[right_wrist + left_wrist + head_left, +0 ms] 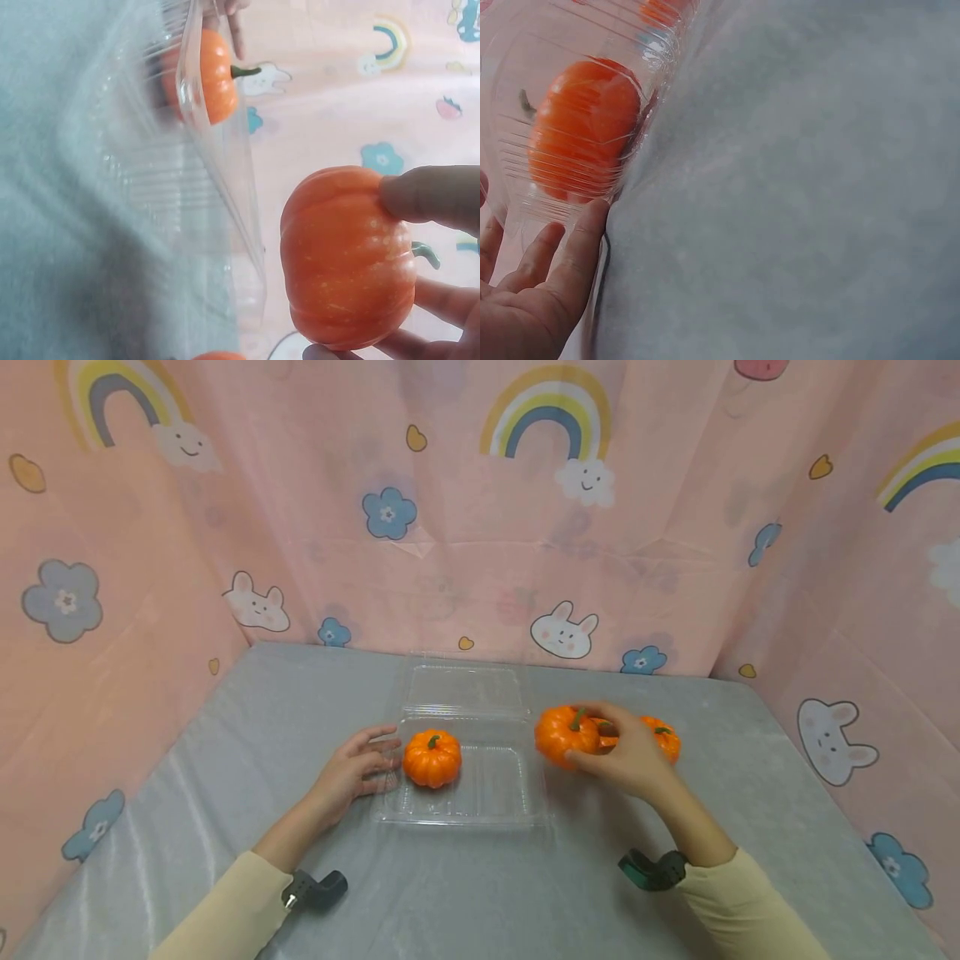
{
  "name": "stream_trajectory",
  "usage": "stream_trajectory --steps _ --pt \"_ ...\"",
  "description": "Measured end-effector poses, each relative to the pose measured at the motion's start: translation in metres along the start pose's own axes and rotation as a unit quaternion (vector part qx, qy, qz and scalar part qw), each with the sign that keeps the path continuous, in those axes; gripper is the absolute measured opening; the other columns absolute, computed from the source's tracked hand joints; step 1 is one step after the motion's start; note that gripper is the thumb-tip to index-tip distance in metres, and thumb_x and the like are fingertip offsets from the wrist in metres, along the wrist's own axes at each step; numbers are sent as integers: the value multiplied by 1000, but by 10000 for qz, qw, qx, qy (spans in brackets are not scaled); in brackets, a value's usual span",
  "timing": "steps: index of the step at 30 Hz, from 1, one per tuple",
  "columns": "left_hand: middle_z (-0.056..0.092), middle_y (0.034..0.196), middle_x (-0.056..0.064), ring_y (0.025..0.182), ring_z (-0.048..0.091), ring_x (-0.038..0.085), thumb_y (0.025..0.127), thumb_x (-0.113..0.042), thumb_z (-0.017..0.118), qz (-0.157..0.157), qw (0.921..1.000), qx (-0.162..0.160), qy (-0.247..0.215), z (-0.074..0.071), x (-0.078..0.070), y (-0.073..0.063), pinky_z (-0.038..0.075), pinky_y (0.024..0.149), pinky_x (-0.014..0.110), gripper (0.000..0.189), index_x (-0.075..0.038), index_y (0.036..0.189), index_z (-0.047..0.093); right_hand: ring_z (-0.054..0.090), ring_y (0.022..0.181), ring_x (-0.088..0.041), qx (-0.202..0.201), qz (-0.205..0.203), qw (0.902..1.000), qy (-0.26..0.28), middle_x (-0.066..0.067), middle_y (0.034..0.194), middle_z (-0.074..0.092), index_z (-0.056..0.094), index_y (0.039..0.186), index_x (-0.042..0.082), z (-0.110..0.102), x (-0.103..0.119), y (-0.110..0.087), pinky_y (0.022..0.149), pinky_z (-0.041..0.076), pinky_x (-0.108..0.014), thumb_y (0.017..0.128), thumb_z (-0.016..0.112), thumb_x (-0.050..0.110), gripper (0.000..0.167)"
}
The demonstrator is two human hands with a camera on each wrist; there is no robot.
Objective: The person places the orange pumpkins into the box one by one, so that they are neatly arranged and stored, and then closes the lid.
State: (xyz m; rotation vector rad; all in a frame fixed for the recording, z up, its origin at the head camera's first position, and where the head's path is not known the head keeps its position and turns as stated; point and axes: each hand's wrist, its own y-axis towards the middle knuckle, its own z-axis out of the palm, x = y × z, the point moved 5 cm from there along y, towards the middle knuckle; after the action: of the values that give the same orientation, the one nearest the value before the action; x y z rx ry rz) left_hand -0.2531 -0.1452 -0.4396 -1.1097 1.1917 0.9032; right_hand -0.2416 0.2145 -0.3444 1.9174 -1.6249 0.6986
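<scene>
My right hand [626, 756] grips a small orange pumpkin [564, 737] with a green stem, thumb and fingers on opposite sides of it. In the right wrist view that pumpkin [349, 259] hangs above the table, just right of a clear plastic clamshell box [487, 818]. The box lies unfolded with its lid [465, 687] toward the back. Another pumpkin [432, 760] sits inside at the left end, stem up. Beside that end my left hand [354, 772] has its fingers loosely extended, and in the left wrist view its fingertips [592, 214] are right at the box wall.
More orange pumpkin surface [663, 740] shows behind and to the right of the right hand, partly hidden by it. A grey cloth covers the table [465, 893]. Pink printed curtains [465, 568] stand along its back and both sides.
</scene>
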Motion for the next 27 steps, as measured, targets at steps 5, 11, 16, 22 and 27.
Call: stream_trajectory --steps 5,11,16,22,27 --pt "39 150 21 123 52 32 93 -4 45 -8 10000 10 -9 0 1 -1 55 89 39 55 -6 147 34 54 119 -42 43 -112 9999 30 -14 133 53 54 132 15 10 10 5 92 53 -50 78 77 28 60" --pt "39 150 21 124 52 33 93 -4 45 1 10000 -2 -68 0 2 0 55 89 40 55 -7 147 34 55 119 -41 150 -218 9997 -4 -13 130 54 55 131 15 22 20 11 91 54 -48 76 79 26 61" --pt "39 150 21 125 51 35 93 -4 45 20 10000 7 -74 -1 2 1 55 90 40 54 -7 146 35 56 117 -40 257 -312 9992 16 -12 129 54 55 131 14 33 27 16 90 54 -47 76 79 24 61" --pt "39 150 22 126 50 37 93 -4 45 40 9999 44 -89 -2 2 1 55 89 40 54 -7 146 34 56 116 -38 398 -389 9984 76 -13 131 53 54 131 13 46 36 22 88 56 -45 75 79 22 62" --pt "39 150 22 127 48 38 93 -4 45 40 9999 86 -107 -3 2 1 55 89 40 55 -7 147 34 56 117 -37 497 -328 9982 97 -12 133 53 55 131 14 59 40 27 88 56 -44 74 80 21 62"
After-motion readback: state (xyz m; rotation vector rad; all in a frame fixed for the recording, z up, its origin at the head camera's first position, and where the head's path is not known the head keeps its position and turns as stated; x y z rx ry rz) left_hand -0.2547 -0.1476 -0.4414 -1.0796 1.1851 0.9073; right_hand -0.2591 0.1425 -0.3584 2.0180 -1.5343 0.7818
